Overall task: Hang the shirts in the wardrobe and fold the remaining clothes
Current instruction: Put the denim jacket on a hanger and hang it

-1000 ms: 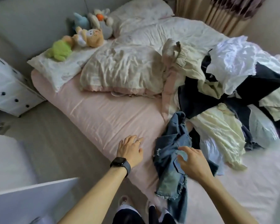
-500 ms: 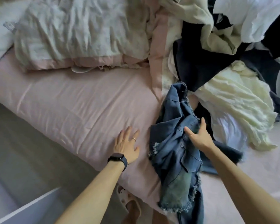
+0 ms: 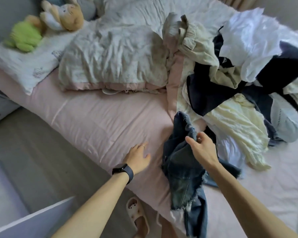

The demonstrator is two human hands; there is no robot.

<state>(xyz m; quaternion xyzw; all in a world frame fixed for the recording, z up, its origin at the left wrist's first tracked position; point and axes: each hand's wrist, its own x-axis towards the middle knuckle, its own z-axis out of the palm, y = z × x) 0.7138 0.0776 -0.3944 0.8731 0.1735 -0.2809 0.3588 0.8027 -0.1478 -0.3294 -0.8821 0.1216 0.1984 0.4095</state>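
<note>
Denim piece (image 3: 181, 169) lies bunched on the near-right part of the bed, w/ its frayed hem hanging over the near edge of the pink sheet (image 3: 93, 121) toward the floor. Right hand (image 3: 203, 150) is at its far end. The fingers are curled in w/ the thumb opposing, pinching a fold of denim by what looks like the waistband; can't tell how much cloth is inside the grip. Left hand (image 3: 138, 156) is just left of the denim and not touching it, palm down on the sheet, fingers straight and a bit spread, holding nothing.

The rest of the laundry — a clothes pile (image 3: 230, 79) of white, cream and navy items — sits far right. Its near edge meets the denim; touching or overlapping, hard to say. Crumpled duvet (image 3: 113, 55) is far centre, plush toys (image 3: 58, 18) far left.

Handling, as a guess: the denim is heavier and stiffer than the thin stuff in the pile. It's not slippery or fragile, and it holds a crease OK. A one-point pinch will prob. let it dangle twisted. Better to take the waistband w/ both hands, one at each side, lift it clear of the pile, then lay it flat on the sheet by the left hand to fold. Frayed threads may snag neighbours — lift, don't drag. Prob. a fold item, not a hanger one.
</note>
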